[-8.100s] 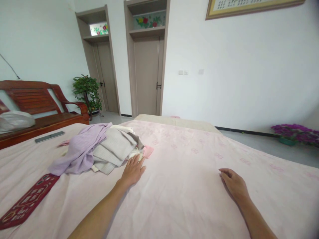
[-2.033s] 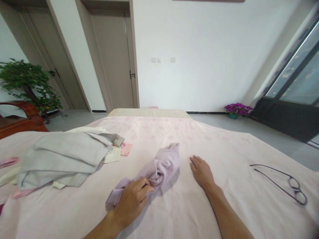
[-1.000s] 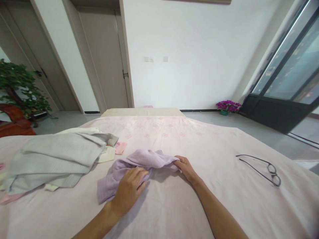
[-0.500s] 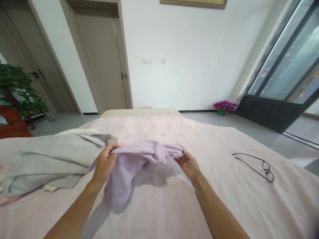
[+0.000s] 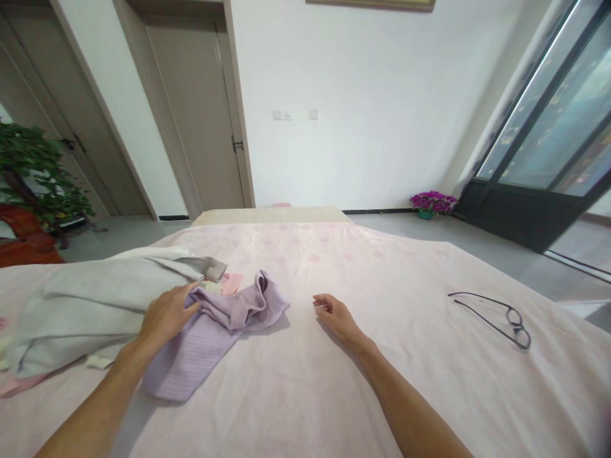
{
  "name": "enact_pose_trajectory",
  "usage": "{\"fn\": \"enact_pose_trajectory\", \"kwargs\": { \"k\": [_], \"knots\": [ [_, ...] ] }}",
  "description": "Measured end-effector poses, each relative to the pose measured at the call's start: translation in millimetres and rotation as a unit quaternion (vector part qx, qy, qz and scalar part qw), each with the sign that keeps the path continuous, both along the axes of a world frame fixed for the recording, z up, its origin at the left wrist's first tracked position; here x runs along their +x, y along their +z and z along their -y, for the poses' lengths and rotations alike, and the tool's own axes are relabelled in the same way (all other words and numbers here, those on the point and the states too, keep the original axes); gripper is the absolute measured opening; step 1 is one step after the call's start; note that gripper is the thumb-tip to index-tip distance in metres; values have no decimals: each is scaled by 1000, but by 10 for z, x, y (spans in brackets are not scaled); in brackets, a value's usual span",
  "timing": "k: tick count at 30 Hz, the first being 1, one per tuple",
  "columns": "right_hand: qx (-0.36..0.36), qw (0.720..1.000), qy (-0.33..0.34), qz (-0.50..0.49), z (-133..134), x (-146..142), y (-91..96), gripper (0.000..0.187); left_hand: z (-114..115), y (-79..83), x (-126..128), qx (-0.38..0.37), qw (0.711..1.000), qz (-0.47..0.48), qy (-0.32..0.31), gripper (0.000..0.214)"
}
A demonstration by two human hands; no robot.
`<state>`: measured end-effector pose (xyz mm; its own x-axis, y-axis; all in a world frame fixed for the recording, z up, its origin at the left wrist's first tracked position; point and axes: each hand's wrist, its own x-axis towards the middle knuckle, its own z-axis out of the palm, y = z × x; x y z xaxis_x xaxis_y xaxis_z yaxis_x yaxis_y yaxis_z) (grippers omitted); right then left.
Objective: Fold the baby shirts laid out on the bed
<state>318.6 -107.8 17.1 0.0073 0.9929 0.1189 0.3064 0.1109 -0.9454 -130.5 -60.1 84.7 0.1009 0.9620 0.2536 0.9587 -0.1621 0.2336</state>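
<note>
A lilac, finely ribbed garment (image 5: 205, 356) lies bunched on the pale pink sheet (image 5: 296, 394), its exact kind hidden by the folds. My left hand (image 5: 169, 312) pinches its upper left edge. One rolled end of the garment, with an opening, points right. My right hand (image 5: 337, 317) is off the garment, low over the sheet to its right, with fingers curled loosely and nothing between them; thumb and fingertips are slightly apart. Left of the lilac garment lies a heap of grey cloth (image 5: 90, 312), partly behind my left hand.
Black-framed eyeglasses (image 5: 518, 327) lie unfolded on the sheet at the right. A small pink patterned cloth (image 5: 231, 283) shows behind the lilac garment. Beyond the sheet's far edge stand a beige surface (image 5: 272, 216) and a pot of purple flowers (image 5: 432, 203).
My right hand has let go of the lilac garment and dropped slightly left. My left hand has moved left and down with it, and its right end now rests on the sheet.
</note>
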Motion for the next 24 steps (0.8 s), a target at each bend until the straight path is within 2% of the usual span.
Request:
{"fn": "enact_pose_trajectory", "kwargs": {
  "k": [4, 7, 9, 10, 12, 15, 17, 19, 21, 24],
  "knots": [
    [10, 998, 55, 18, -101, -111, 92, 43, 22, 151, 211, 68, 988, -66, -126, 46],
    [77, 986, 139, 45, -186, -310, 238, 58, -14, 166, 337, 19, 983, -64, -170, 27],
    [133, 972, 188, 53, -245, -506, 321, 56, -45, 148, 385, -36, 987, -37, -154, 23],
    [145, 967, 205, 43, -273, -612, 352, 48, -59, 147, 396, -56, 989, -14, -134, 24],
    [116, 970, 216, 2, -324, -807, 395, 29, -84, 181, 382, -64, 994, 50, -79, 26],
    [46, 980, 163, -100, -378, -944, 477, 27, -93, 346, 262, 6, 985, 175, -1, 27],
    [54, 977, 94, -182, -401, -873, 595, 30, -71, 493, 138, 74, 965, 250, 33, 28],
    [92, 969, 16, -228, -420, -680, 759, 32, -28, 604, 24, 114, 950, 288, 47, 29],
    [124, 975, -40, -181, -434, -417, 913, 29, 28, 627, -30, 106, 951, 287, 40, 29],
    [128, 990, -62, 0, -420, -35, 989, 21, 135, 480, 46, 4, 968, 251, -10, 31]
  ]
}}
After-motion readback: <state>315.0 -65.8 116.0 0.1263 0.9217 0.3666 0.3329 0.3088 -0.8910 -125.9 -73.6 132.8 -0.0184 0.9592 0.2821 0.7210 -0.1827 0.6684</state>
